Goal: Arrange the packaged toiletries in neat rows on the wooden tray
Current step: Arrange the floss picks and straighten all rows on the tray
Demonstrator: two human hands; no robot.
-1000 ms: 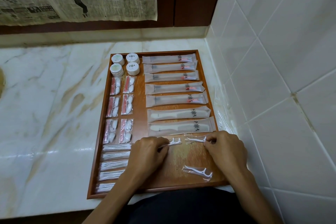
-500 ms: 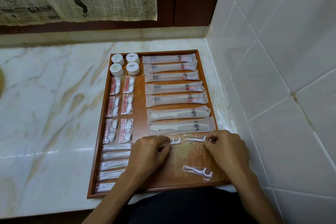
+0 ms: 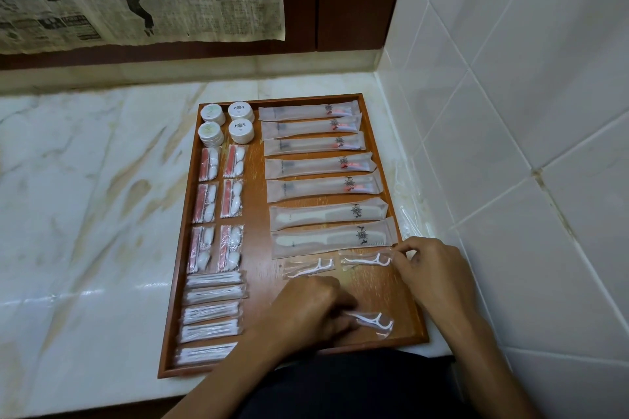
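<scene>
- Left hand [image 3: 308, 311]: grip clamped on a clear-wrapped white floss pick [image 3: 371, 320] near the brown wooden tray [image 3: 258, 282] front edge.
- Right hand [image 3: 430, 269]: grip pinches a second wrapped floss pick [image 3: 366, 259] near the right edge.

Head camera looks steeply down, close, onto the wooden tray [image 3: 258, 177].

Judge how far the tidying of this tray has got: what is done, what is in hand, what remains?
Done: on the wooden tray the round tubs, long sachets and cotton-bud packs lie in rows. In hand: the right hand pinches one floss-pick packet; the left hand grips the loose packet near the front edge. Left: lining that one up beside the middle packet.
</scene>
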